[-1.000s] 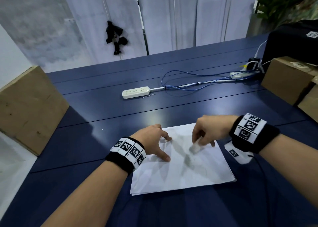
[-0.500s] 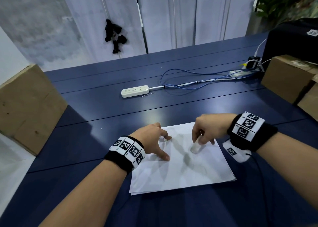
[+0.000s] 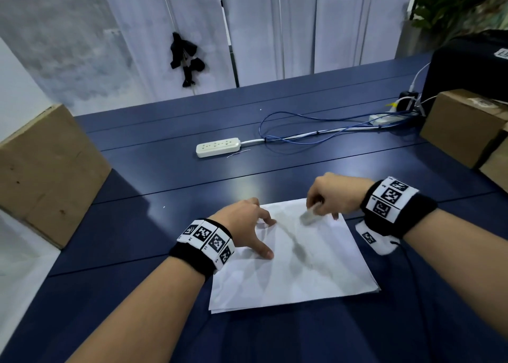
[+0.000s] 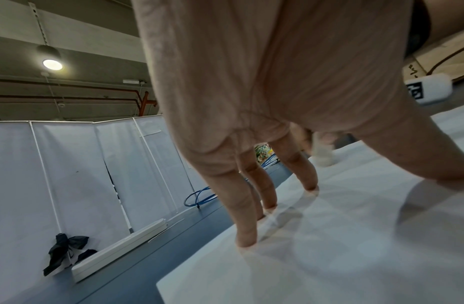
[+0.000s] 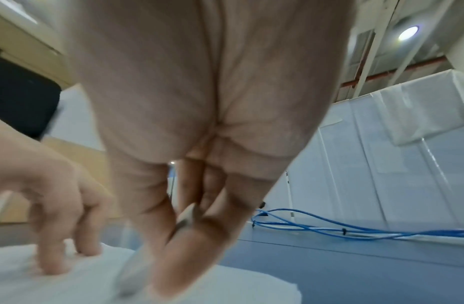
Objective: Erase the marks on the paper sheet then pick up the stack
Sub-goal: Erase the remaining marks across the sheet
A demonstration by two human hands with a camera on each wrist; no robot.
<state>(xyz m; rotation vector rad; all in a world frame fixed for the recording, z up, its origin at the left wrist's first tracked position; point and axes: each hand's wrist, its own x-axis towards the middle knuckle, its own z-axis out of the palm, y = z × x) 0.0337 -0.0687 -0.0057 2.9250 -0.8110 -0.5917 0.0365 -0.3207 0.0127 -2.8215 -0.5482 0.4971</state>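
White paper stack flat on blue tabletop; left hand fingers spread straight, pressing its left edge. Right hand pinches eraser onto far corner.

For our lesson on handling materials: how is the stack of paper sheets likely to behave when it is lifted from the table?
Probably floppy: the paper stack is thin, so it should sag if held by one edge. Its lower sheets peek out at the near corner, so they may slide apart. It lies flat on the table, so an edge likely needs prying up first.
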